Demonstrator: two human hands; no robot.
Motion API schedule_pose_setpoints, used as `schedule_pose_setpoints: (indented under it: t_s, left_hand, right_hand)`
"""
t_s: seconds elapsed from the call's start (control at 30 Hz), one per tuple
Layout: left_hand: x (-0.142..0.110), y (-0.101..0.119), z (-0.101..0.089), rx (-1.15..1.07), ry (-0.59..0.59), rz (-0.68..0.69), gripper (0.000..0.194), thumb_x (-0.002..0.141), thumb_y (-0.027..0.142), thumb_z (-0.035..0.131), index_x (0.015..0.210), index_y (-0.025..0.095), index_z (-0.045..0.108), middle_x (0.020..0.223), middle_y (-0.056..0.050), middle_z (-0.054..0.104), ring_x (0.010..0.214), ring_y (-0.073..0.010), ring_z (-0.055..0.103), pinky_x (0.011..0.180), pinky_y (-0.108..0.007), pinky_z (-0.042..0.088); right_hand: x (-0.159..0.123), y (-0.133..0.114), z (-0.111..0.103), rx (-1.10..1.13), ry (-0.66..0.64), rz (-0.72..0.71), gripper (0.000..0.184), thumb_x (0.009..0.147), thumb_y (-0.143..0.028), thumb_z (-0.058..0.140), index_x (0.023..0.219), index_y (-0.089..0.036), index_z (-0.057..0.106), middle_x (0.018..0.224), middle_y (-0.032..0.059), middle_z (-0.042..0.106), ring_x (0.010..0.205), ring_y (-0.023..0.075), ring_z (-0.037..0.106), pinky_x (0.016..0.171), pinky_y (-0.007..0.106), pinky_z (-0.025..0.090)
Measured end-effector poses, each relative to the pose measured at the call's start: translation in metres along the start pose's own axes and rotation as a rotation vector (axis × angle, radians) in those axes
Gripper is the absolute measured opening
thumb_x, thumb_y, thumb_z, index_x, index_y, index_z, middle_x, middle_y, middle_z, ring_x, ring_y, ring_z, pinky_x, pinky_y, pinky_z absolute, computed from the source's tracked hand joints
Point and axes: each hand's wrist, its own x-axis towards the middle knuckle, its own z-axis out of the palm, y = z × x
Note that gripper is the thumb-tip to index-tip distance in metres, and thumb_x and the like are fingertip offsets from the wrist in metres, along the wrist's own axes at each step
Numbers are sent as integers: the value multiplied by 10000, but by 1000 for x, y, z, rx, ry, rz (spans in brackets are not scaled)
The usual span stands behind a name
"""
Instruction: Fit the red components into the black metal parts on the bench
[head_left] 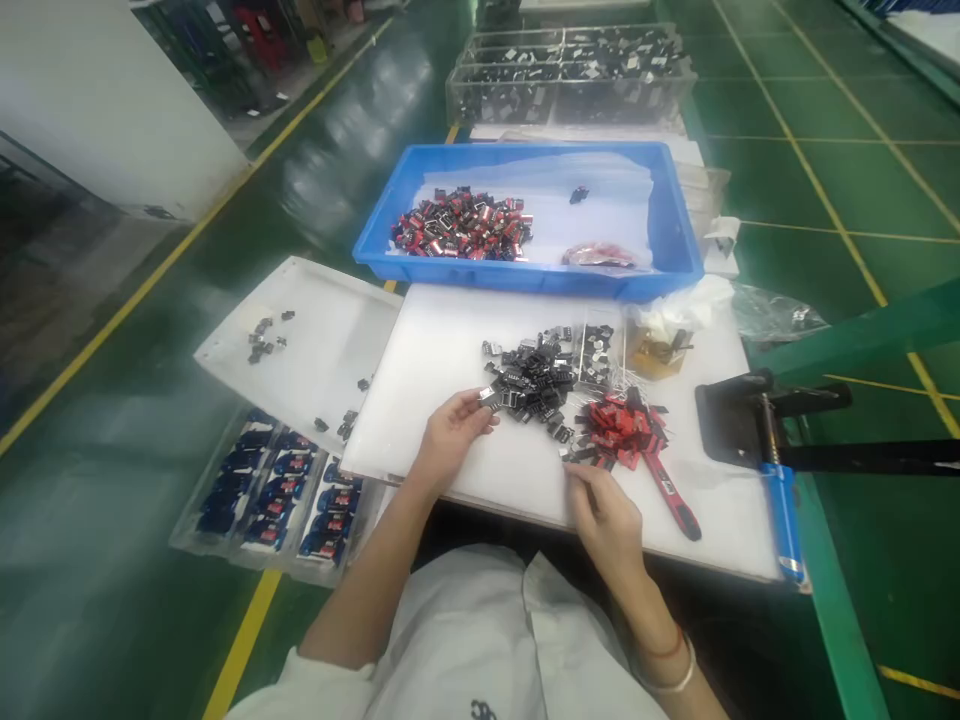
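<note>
My left hand rests on the white work board, with fingertips pinched on a small black part at the edge of a heap of several black parts. My right hand lies at the board's near edge, fingers curled, just below a heap of small red parts. What its fingers hold, if anything, I cannot make out. A red-handled tool lies to the right of that hand.
A blue bin with red-and-black parts stands behind the board. A white tray with a few black parts and a clear tray of blue parts sit at left. A black clamp is at right; clear bins stand farther back.
</note>
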Motion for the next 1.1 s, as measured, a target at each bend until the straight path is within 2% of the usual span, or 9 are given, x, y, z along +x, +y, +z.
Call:
schedule_pose_setpoints:
  t_s: [0.27,0.37,0.5,0.6,0.7,0.77,0.83,0.9,1.1]
  left_hand:
    - [-25,-2,15,-229,-76,-173,486,639,385,880,1024,171,674,910,-23,692,764,-98,649,773,-250,522]
    - [-30,-2,19,-256,-123,-210,438,671,353,865,1029,180,681,901,-18,687,782,-101,649,780,-247,515]
    - [-38,-2,22,-275,-162,-235,366,720,327,829,1021,180,682,948,-36,695,822,-115,655,799,-256,518]
    - [-42,-2,23,-307,-190,-256,340,731,319,818,1006,178,676,985,-51,694,845,-123,657,800,-252,529]
    - [-43,-3,22,-310,-210,-287,295,774,308,774,1017,182,664,980,-54,682,871,-136,663,827,-268,542]
    - [-42,-3,23,-327,-220,-319,260,796,282,742,1021,184,658,960,-48,674,870,-133,666,843,-270,545]
    - [-40,-5,24,-357,-225,-346,236,796,251,729,1011,184,658,942,-41,673,854,-123,667,840,-258,545]
    - [-38,-7,26,-355,-211,-353,221,789,242,730,989,180,660,929,-42,678,837,-123,667,827,-257,547]
    - [-38,-16,31,-250,-112,-294,324,697,342,836,895,156,660,865,-31,691,759,-108,642,754,-241,514]
  right_hand:
    - [5,-6,-7,164,-17,223,191,920,-244,515,928,-212,702,822,39,748,705,163,700,620,265,572]
    - [6,-12,-8,236,-12,301,183,915,-257,530,933,-204,704,813,36,746,658,149,685,583,252,562]
    - [4,-19,-12,252,24,306,179,922,-253,533,944,-204,704,821,31,734,597,129,654,569,255,558]
    - [-4,-18,-21,169,175,274,162,924,-250,549,941,-199,702,836,42,721,598,134,648,584,280,559]
    - [-14,-8,-35,56,438,275,145,915,-264,585,972,-177,687,855,60,694,665,159,659,637,315,565]
    - [-19,2,-45,-1,608,318,202,902,-296,613,1043,-161,661,904,75,669,748,181,667,706,345,572]
    - [-21,12,-55,-33,701,384,311,884,-351,633,1123,-152,620,993,99,645,854,207,668,790,383,570]
    - [-21,23,-63,-35,689,455,401,869,-404,635,1178,-155,577,1078,122,623,953,229,655,860,420,554]
    - [-20,48,-67,-2,489,596,521,836,-461,639,1256,-173,529,1227,142,591,1105,265,591,943,473,496]
